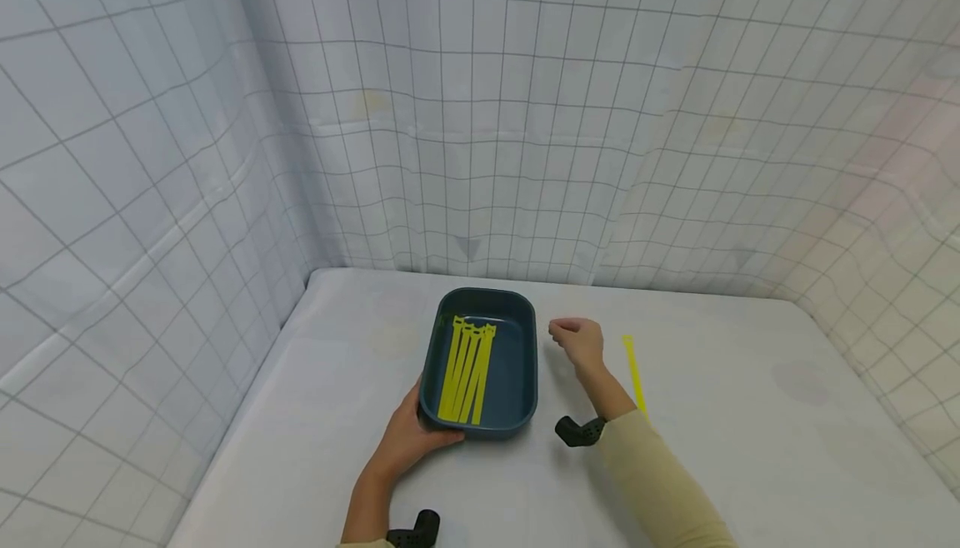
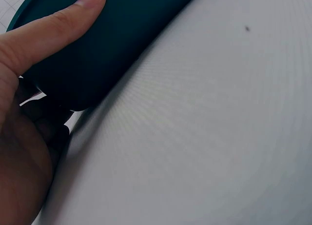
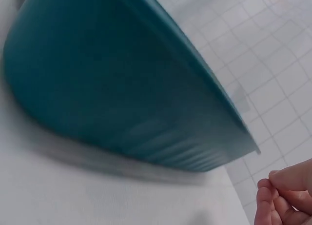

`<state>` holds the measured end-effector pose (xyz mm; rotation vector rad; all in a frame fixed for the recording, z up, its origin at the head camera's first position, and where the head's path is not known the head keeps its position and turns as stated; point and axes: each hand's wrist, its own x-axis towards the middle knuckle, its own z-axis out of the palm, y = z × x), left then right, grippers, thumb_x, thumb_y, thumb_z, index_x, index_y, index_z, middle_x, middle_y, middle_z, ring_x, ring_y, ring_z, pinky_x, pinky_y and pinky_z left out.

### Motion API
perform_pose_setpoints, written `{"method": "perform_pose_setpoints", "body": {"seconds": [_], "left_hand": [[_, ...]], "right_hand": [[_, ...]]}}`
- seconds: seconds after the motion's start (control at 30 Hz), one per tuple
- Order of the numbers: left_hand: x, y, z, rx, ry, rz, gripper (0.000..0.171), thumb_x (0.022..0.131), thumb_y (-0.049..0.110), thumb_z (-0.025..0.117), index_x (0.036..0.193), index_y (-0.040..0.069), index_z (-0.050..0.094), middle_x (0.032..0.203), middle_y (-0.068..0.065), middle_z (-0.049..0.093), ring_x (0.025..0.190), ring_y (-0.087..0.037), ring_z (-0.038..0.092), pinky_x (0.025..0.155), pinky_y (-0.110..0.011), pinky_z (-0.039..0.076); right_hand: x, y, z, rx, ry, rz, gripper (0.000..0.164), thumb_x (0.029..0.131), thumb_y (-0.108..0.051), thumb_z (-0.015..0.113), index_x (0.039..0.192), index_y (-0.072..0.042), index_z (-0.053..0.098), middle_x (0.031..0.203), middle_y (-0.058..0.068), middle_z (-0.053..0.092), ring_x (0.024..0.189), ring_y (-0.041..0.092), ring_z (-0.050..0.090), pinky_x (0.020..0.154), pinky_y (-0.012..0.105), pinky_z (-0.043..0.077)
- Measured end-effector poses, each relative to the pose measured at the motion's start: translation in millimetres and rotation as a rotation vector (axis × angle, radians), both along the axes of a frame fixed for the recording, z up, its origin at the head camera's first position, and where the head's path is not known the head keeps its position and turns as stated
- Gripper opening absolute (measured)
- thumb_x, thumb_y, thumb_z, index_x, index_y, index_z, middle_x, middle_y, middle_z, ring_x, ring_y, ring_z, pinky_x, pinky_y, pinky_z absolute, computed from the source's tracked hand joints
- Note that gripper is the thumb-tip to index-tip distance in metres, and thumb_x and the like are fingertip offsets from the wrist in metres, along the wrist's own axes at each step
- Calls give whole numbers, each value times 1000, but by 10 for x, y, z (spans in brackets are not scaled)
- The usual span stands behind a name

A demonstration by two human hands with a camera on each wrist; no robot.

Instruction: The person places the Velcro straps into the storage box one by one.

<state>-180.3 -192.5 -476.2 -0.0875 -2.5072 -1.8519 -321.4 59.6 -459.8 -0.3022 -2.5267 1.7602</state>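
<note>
A dark teal tray [image 1: 512, 373] with rounded corners and raised walls lies on the white table. Several flat yellow strips [image 1: 467, 371] with wider notched ends rest side by side in its left half. At the near left corner, my left hand [image 1: 405, 440] holds the tray, its thumb [image 2: 63, 27] along the near wall and the fingers around the left side, partly hidden. My right hand [image 1: 579, 338] is just right of the tray, fingers curled and thumb meeting the index finger; nothing shows between them. Another yellow strip [image 1: 634, 371] lies beyond the right wrist, its lower end behind the sleeve.
White cloth [image 1: 750, 365] covers the table. Grid-patterned white curtains [image 1: 480, 132] hang behind it and along both sides. A black wrist device [image 1: 580, 431] sits on the right wrist, and a similar device [image 1: 416, 529] on the left.
</note>
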Motion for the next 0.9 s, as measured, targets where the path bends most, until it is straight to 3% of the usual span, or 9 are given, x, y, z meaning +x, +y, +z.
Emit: {"method": "perform_pose_setpoints", "body": {"seconds": [0.2,0.5,0.77,0.9], "left_hand": [[8,4,13,14,3,-3,107,59,14,88,145,7,25,144,-15,32,133,-30,25,106,-52,17],[9,-7,3,-10,-14,25,107,58,13,88,145,6,25,144,-15,32,133,-31,25,106,-52,19],[-104,-67,-320,-21,-4,28,112,55,26,90,146,18,25,145,-6,33,133,-25,25,106,-50,18],[-124,-67,-383,-27,3,29,113,54,30,90,146,19,25,145,-5,33,133,-24,26,106,-51,19]], "right_hand": [[-14,171,-88,45,-7,-1,20,89,-16,60,99,0,67,96,14,65,87,24,59,80,36,49],[-28,384,-148,136,7,-13,22,86,-13,61,98,4,67,94,16,66,85,25,61,71,33,48],[-8,603,-181,301,81,-14,21,88,-13,58,96,4,67,94,18,64,85,28,58,70,38,48],[-25,745,-195,320,93,-41,22,89,-12,57,96,6,67,95,20,63,85,30,57,70,39,48]]}}
